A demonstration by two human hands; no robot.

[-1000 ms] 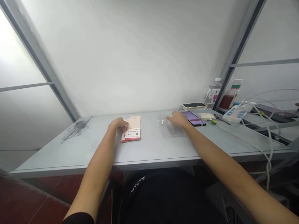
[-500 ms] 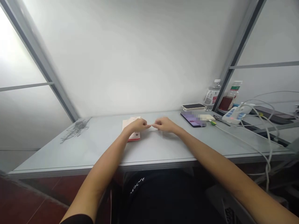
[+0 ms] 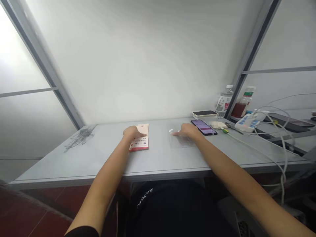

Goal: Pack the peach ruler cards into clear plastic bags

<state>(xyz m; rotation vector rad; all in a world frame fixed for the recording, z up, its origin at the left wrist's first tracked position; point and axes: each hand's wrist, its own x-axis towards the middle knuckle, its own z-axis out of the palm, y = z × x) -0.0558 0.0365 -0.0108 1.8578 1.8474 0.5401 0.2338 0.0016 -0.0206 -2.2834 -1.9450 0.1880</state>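
Observation:
My left hand [image 3: 132,132] rests on the upper part of a stack of red-and-white printed booklets [image 3: 139,144], and its fingers hide part of the top cover. My right hand [image 3: 187,131] lies flat, fingers forward, on a clear plastic sheet [image 3: 181,142]. Several small white pieces [image 3: 171,131] sit just beyond its fingertips. A smartphone [image 3: 203,127] with a lit screen lies right next to that hand.
Both arms reach over the front edge of a pale grey table [image 3: 98,158]. At the back right stand a water bottle [image 3: 224,102], a bottle with red liquid [image 3: 243,107] and a dark phone on a white case [image 3: 204,113]. A power strip [image 3: 247,123] and white cables [image 3: 283,148] lie at right.
My hands have moved apart from their fingertips-together position at the table's middle. The left hand has gone back onto the booklets, and the right hand has moved right onto the clear sheet.

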